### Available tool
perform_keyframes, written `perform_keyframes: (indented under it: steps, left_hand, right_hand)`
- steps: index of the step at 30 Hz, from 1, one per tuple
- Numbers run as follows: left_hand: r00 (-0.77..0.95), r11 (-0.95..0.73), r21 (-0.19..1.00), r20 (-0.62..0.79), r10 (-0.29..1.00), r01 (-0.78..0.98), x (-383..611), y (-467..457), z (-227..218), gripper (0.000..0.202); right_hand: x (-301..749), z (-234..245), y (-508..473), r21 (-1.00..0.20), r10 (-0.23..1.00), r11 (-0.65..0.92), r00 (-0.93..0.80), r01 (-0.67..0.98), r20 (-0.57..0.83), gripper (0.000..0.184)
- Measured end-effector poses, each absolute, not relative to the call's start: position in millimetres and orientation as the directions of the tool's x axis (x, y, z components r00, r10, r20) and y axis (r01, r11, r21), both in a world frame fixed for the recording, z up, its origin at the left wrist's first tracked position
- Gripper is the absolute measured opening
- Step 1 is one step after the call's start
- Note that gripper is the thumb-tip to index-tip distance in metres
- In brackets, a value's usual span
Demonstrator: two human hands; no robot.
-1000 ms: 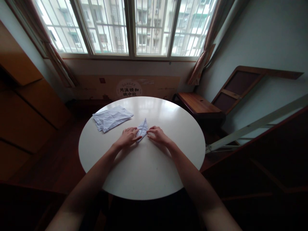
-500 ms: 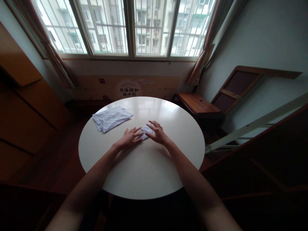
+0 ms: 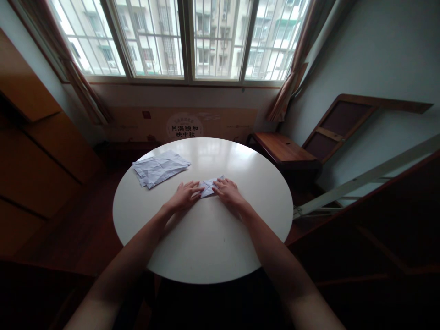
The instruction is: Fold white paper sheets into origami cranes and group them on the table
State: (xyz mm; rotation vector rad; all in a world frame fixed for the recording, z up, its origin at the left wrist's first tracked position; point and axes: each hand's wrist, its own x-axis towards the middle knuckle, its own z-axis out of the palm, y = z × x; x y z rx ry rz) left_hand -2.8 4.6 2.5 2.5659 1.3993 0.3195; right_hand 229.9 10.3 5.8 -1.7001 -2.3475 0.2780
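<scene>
Right hand drawn back; folded paper flat between both grips.

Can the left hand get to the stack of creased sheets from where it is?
Probably yes: the left hand rests flat at the folded paper, and only bare table lies between it and the stack of creased sheets.

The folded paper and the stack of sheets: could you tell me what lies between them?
In the head view, only bare tabletop separates the folded paper from the stack of sheets.
</scene>
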Motion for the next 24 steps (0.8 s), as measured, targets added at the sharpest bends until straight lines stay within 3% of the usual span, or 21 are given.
perform_keyframes:
  steps: [4,8,18,24]
  left_hand:
    - [0.396,-0.452,0.273,0.237,0.887,0.850,-5.9,7.0,2.3,0.032]
    - [0.447,-0.534,0.331,0.306,0.841,0.778,-8.1,11.3,2.7,0.021]
    - [0.539,-0.629,0.370,0.326,0.777,0.683,-7.2,11.5,1.2,0.015]
    - [0.480,-0.554,0.305,0.288,0.829,0.775,-10.8,9.3,9.7,0.020]
  right_hand:
    - [229.2,7.7,8.4,-0.273,0.975,0.211,-0.184,0.939,0.120,0.043]
    - [231.0,11.4,5.9,-0.283,0.981,0.169,-0.134,0.944,0.141,0.040]
    - [244.4,6.8,10.7,-0.318,0.984,0.049,0.009,0.947,0.178,0.038]
    - [246.6,4.8,12.8,-0.303,0.980,0.068,-0.006,0.950,0.201,0.036]
